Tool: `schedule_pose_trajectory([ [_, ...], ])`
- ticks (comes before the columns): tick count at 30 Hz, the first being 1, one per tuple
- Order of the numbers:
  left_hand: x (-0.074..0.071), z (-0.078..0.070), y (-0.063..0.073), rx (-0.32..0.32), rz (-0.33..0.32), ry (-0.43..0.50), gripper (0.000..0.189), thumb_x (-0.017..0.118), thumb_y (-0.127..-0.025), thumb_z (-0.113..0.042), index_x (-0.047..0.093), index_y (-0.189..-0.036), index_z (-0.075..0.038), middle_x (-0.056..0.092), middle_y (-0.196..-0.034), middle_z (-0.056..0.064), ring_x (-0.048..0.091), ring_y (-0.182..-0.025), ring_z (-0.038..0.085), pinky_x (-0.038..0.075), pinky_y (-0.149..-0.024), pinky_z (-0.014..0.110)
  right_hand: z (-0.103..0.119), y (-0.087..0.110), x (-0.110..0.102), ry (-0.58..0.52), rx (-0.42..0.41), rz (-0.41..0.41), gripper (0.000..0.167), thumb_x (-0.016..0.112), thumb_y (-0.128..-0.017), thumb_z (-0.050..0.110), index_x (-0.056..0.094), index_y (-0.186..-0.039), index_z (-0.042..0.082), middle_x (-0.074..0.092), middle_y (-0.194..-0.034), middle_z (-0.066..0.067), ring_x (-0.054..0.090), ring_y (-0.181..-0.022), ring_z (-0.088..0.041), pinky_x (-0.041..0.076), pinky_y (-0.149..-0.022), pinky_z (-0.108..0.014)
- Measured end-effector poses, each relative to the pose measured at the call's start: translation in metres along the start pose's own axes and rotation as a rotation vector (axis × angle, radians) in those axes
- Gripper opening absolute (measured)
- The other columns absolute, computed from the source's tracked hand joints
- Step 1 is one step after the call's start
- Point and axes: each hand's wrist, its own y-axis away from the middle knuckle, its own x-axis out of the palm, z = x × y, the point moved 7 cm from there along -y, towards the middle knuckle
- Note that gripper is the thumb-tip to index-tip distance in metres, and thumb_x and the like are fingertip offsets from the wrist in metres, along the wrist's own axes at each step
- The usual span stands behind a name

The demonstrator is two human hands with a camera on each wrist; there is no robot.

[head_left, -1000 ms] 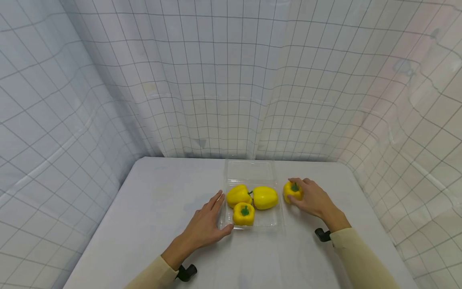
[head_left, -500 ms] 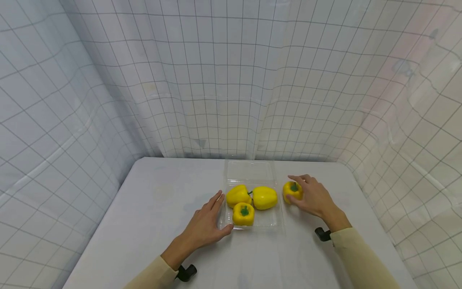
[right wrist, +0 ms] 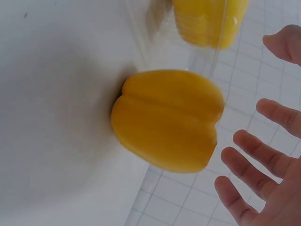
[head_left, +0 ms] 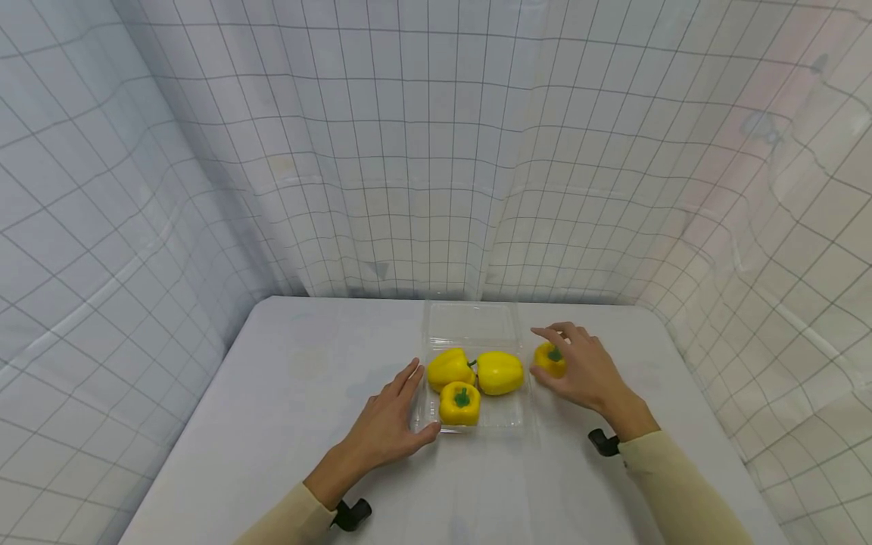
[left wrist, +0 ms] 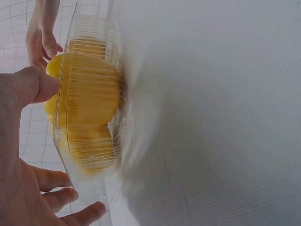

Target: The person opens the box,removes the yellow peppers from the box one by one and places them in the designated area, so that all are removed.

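Observation:
A clear plastic clamshell container point(head_left: 502, 416) lies with its lid point(head_left: 471, 324) folded back. Inside are three yellow bell peppers: one at the back left point(head_left: 450, 369), one at the back right point(head_left: 500, 373) and one in front with its green stem up point(head_left: 459, 404). Along the container's left side is my left hand point(head_left: 381, 428), fingers spread; its thumb is at the rim in the left wrist view. A further yellow bell pepper point(right wrist: 169, 120) stands on the table right of the container. Over it hovers my right hand point(head_left: 586, 372), fingers extended and apart from it in the right wrist view.
A white-covered table point(head_left: 306, 363) bears everything. White curtains with a grid pattern point(head_left: 409, 151) enclose it at the back and both sides. A black wrist camera mount point(head_left: 352, 515) sits below my left wrist, another point(head_left: 603, 443) below my right.
My right hand has moved slightly left and spread its fingers away from the single bell pepper, which remains in place. My left hand and the container have stayed still.

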Motion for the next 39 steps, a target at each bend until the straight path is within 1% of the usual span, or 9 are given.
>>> schedule_pose_trajectory([
  [5, 0.000, 0.001, -0.001, 0.006, 0.000, 0.003, 0.106, 0.077, -0.099, -0.063, 0.037, -0.183, -0.012, 0.031, -0.194, 0.008, 0.056, -0.162, 0.045, 0.054, -0.121, 0.078, 0.015, -0.002, 0.000, -0.004, -0.032, 0.018, 0.070, 0.085, -0.101, 0.050, 0.067, -0.163, 0.024, 0.067, -0.155, -0.015, 0.068, -0.137, -0.041, 0.058, -0.112, -0.067],
  [9, 0.000, 0.001, -0.001, 0.010, -0.003, 0.003, 0.107, 0.077, -0.099, -0.063, 0.038, -0.183, -0.011, 0.031, -0.194, 0.008, 0.056, -0.163, 0.045, 0.054, -0.120, 0.078, 0.025, -0.004, 0.001, -0.012, -0.065, 0.038, 0.070, 0.086, -0.100, 0.049, 0.066, -0.164, 0.027, 0.068, -0.154, -0.012, 0.068, -0.135, -0.039, 0.058, -0.113, -0.065],
  [16, -0.001, 0.001, -0.002, 0.014, -0.006, 0.000, 0.107, 0.077, -0.099, -0.064, 0.038, -0.183, -0.011, 0.032, -0.194, 0.009, 0.056, -0.163, 0.045, 0.054, -0.120, 0.078, 0.042, -0.008, 0.001, -0.001, -0.123, 0.076, 0.073, 0.087, -0.099, 0.050, 0.064, -0.166, 0.029, 0.069, -0.154, -0.012, 0.070, -0.133, -0.037, 0.060, -0.111, -0.063],
  [29, -0.002, 0.001, -0.002, 0.026, -0.015, -0.008, 0.107, 0.078, -0.099, -0.064, 0.039, -0.182, -0.009, 0.032, -0.194, 0.009, 0.057, -0.162, 0.045, 0.055, -0.119, 0.077, 0.064, -0.019, 0.009, 0.039, -0.160, 0.177, 0.081, 0.093, -0.094, 0.054, 0.064, -0.166, 0.029, 0.067, -0.156, -0.012, 0.070, -0.135, -0.037, 0.062, -0.111, -0.063],
  [33, -0.002, 0.001, -0.002, 0.026, -0.014, -0.012, 0.107, 0.078, -0.099, -0.064, 0.038, -0.182, -0.009, 0.032, -0.194, 0.009, 0.056, -0.162, 0.045, 0.055, -0.119, 0.078, 0.069, -0.023, 0.011, 0.020, -0.152, 0.228, 0.084, 0.093, -0.094, 0.057, 0.063, -0.167, 0.028, 0.066, -0.157, -0.013, 0.069, -0.136, -0.038, 0.061, -0.113, -0.065],
  [39, -0.002, 0.000, -0.002, 0.023, -0.009, -0.007, 0.107, 0.078, -0.100, -0.063, 0.038, -0.183, -0.009, 0.031, -0.194, 0.009, 0.055, -0.163, 0.045, 0.055, -0.119, 0.078, 0.075, -0.028, 0.015, 0.003, -0.163, 0.275, 0.086, 0.093, -0.093, 0.059, 0.063, -0.166, 0.025, 0.066, -0.155, -0.015, 0.069, -0.134, -0.039, 0.061, -0.113, -0.066],
])
